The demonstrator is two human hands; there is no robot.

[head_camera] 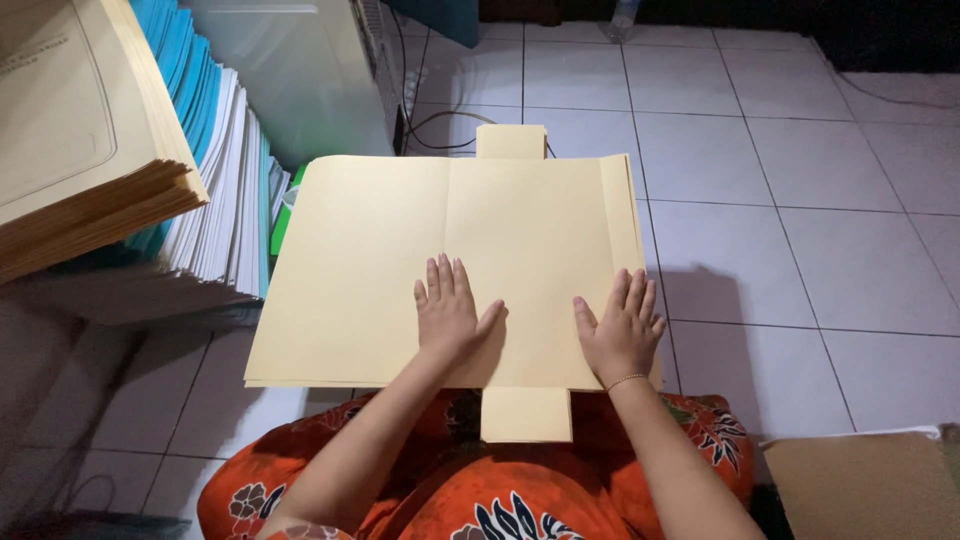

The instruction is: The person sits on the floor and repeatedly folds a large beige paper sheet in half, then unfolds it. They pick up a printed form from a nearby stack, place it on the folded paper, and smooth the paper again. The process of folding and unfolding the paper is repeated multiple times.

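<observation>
A large cream-yellow paper folder sheet (pixel 400 250) lies unfolded across my lap, with a small tab at its far edge (pixel 511 142) and another at its near edge (pixel 526 414). My left hand (pixel 447 310) presses flat on the sheet just left of the centre crease, fingers apart. My right hand (pixel 622 325) lies flat near the sheet's right edge, where a narrow flap is folded; a thin bracelet circles that wrist. Neither hand grips anything.
Tall stacks of paper stand at the left: cream folders (pixel 80 130) on top, white and blue sheets (pixel 215 170) beneath. A grey cabinet (pixel 300 70) with cables stands behind. White floor tiles (pixel 800 200) spread to the right. A brown cardboard piece (pixel 860 485) lies bottom right.
</observation>
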